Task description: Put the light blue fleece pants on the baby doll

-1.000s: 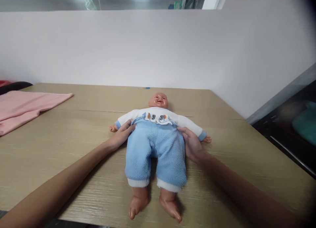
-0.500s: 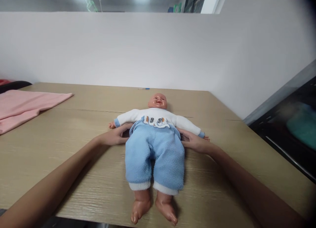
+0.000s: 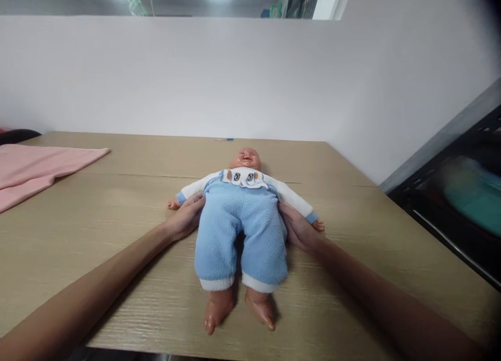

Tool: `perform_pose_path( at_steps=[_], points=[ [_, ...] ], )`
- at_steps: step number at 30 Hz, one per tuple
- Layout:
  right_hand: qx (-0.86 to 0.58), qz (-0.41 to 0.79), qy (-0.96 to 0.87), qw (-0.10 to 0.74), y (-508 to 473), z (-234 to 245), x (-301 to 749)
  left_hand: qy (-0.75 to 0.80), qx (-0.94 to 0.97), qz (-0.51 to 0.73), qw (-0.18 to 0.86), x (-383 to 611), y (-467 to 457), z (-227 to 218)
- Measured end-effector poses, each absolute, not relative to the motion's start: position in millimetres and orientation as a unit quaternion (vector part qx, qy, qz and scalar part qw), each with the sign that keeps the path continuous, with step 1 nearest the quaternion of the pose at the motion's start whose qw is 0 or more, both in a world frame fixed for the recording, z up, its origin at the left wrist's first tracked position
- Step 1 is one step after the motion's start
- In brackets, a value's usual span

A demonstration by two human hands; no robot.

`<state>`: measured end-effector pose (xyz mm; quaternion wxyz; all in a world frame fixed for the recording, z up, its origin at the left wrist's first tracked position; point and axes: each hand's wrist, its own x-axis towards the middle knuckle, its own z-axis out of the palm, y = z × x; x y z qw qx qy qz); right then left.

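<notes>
A baby doll (image 3: 242, 217) lies on its back on the wooden table (image 3: 117, 220), head away from me. It wears a white top with blue cuffs and fluffy light-blue trousers (image 3: 241, 236). My left hand (image 3: 187, 217) presses against the doll's left side at the trousers' waist, fingers curled onto the fabric. My right hand (image 3: 296, 226) holds the other side of the waist, fingers tucked under the cloth. The doll's bare feet point toward me near the table's front edge.
A folded pink cloth (image 3: 35, 168) lies at the table's far left. A white partition wall (image 3: 235, 74) runs behind the table. A dark shelf or rack (image 3: 462, 194) with something teal stands to the right.
The trousers' waist has come up higher over the doll's chest, covering more of the white top. Both hands stay at the waist sides. The legs sit closer together.
</notes>
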<state>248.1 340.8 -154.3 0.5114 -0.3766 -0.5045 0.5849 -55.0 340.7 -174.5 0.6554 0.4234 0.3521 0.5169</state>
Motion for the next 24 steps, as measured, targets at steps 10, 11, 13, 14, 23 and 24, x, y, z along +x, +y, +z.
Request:
perform_pose_path(
  at_steps=[10, 11, 13, 14, 23, 24],
  points=[
    [-0.335, 0.554, -0.516, 0.561, 346, -155, 262, 0.293, 0.493, 0.527, 0.628, -65, 352, -167],
    [-0.332, 0.534, -0.540, 0.559, 343, -152, 263, 0.288, 0.500, 0.529, 0.623, -68, 352, -167],
    [-0.334, 0.498, -0.587, 0.543, 337, -145, 264, 0.290, 0.527, 0.522, 0.604, -73, 350, -165],
    [-0.341, 0.480, -0.609, 0.531, 335, -141, 264, 0.297, 0.546, 0.515, 0.590, -74, 349, -164],
    [-0.410, 0.488, -0.543, 0.547, 364, -139, 249, 0.366, 0.529, 0.525, 0.557, -55, 367, -155],
    [-0.419, 0.497, -0.535, 0.540, 367, -142, 251, 0.379, 0.536, 0.514, 0.552, -56, 369, -157]
  ],
)
